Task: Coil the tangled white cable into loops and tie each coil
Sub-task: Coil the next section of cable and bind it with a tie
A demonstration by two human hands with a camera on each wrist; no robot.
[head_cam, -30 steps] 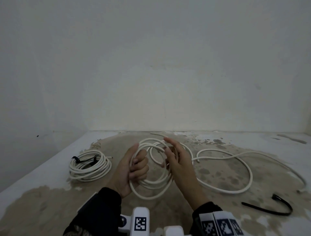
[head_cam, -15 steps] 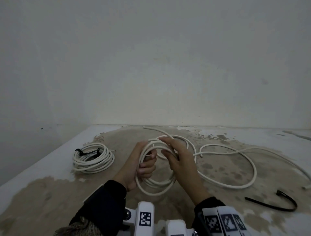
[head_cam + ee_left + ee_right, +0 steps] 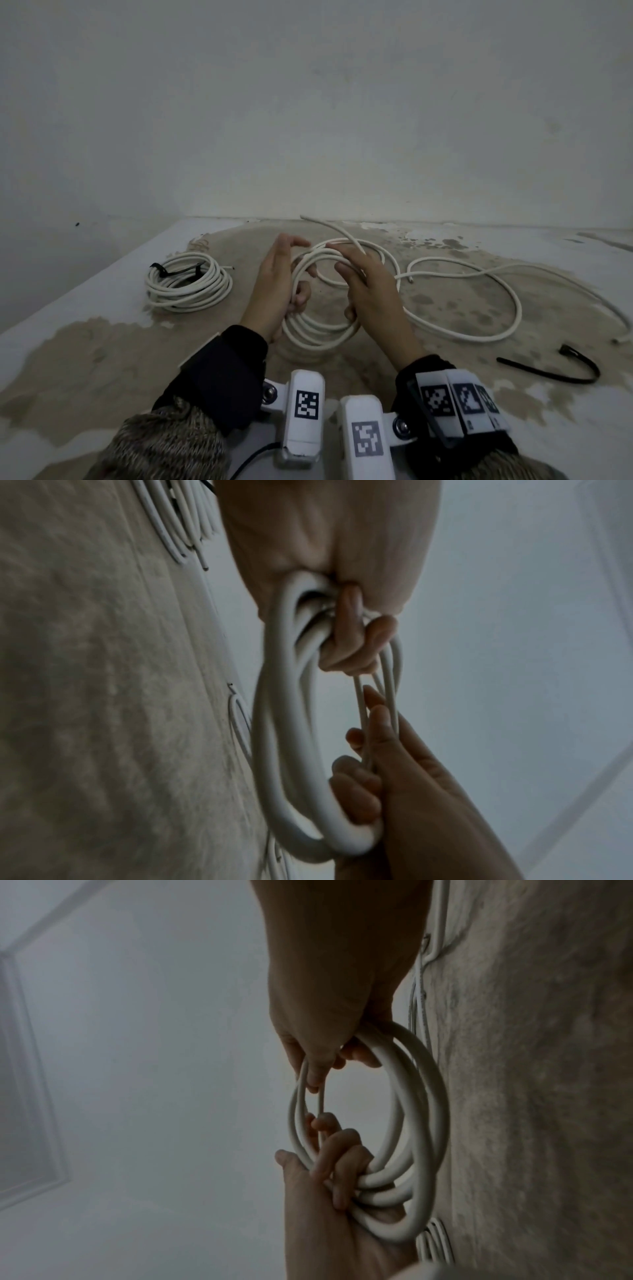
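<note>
A half-made coil of white cable (image 3: pixel 315 337) hangs between my two hands above the stained table. My left hand (image 3: pixel 277 284) holds its left side: the lower fingers curl round the strands while the forefinger and thumb stand apart above. In the left wrist view those fingers (image 3: pixel 352 642) wrap the coil (image 3: pixel 274 750). My right hand (image 3: pixel 373 294) grips the right side, and the right wrist view shows its fingertips (image 3: pixel 315 1077) on the strands. A free cable end (image 3: pixel 329 228) sticks up behind the hands. The rest of the cable (image 3: pixel 507 291) lies in loose loops to the right.
A finished coil (image 3: pixel 186 286) bound with a black tie lies on the table at the left. A loose black tie (image 3: pixel 561 375) lies at the front right. The table (image 3: pixel 102 342) meets a plain wall (image 3: pixel 308 120) behind and on the left.
Both hands have risen slightly with the coil. My left forefinger and thumb have lifted off the strands and spread. The free cable end now points up behind the hands.
</note>
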